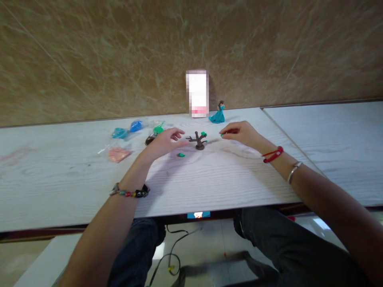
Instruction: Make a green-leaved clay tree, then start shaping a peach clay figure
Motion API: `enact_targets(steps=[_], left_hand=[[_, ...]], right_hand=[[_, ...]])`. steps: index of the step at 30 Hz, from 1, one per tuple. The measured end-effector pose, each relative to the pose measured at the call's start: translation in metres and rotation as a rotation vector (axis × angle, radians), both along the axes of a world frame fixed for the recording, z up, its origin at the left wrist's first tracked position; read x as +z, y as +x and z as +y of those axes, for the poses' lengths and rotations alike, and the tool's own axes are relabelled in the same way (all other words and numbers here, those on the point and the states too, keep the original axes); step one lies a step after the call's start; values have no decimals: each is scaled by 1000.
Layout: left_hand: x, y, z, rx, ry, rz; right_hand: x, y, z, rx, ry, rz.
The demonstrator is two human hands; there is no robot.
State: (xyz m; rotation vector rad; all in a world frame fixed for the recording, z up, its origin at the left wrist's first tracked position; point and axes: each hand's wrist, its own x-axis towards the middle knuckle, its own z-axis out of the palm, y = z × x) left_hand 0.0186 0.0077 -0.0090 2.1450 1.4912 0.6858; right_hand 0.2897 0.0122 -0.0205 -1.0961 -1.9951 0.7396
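1. Brown marbled wall (89,59) backs a pale, wood-grained surface (224,179).
2. Right hand (243,133): the grip is together at thumb and fingertips, clamped on a small green bit (221,135) just above the surface.
3. Left hand (164,142): the grip is apart, thumb and fingers spread, with nothing visible in it.
4. Between the hands, the brown tree model (200,141) stands upright on its round base. Green pieces sit on its branches toward the right hand; the branch toward the left hand looks bare, so its greenery appears only partly in place.
5. A loose green piece (181,155) lies near the tree's base, below the left hand.
6. Beyond the left hand are teal (119,133), blue, green and salmon lumps in clear wrapping, plus a dark lump.
7. Toward the wall, a figurine in a teal dress (218,115) stands beside a pixelated upright panel (198,91).
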Motion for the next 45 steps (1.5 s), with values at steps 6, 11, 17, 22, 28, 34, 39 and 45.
enact_targets(steps=[6,11,17,22,28,34,39,45], left_hand=[[-6,32,-4,29,209,-62],[-11,48,0,17,231,-174],[-15,49,4,5,178,-209],[-14,50,2,8,171,-224],[-14,50,2,-12,168,-223],[-16,50,4,-20,180,-229],[-16,50,5,-17,181,-227],[-13,51,2,-31,161,-243]], right_hand=[[-9,-40,-6,-124,-307,319],[-15,-47,-6,-111,-422,416],[-12,-49,-8,-128,-466,407],[-12,-50,-9,-110,-466,444],[-13,-53,-10,-144,-479,435],[-9,-57,-12,-171,-464,453],[-9,-57,-11,-184,-439,426],[-12,-56,-9,-111,-345,389]])
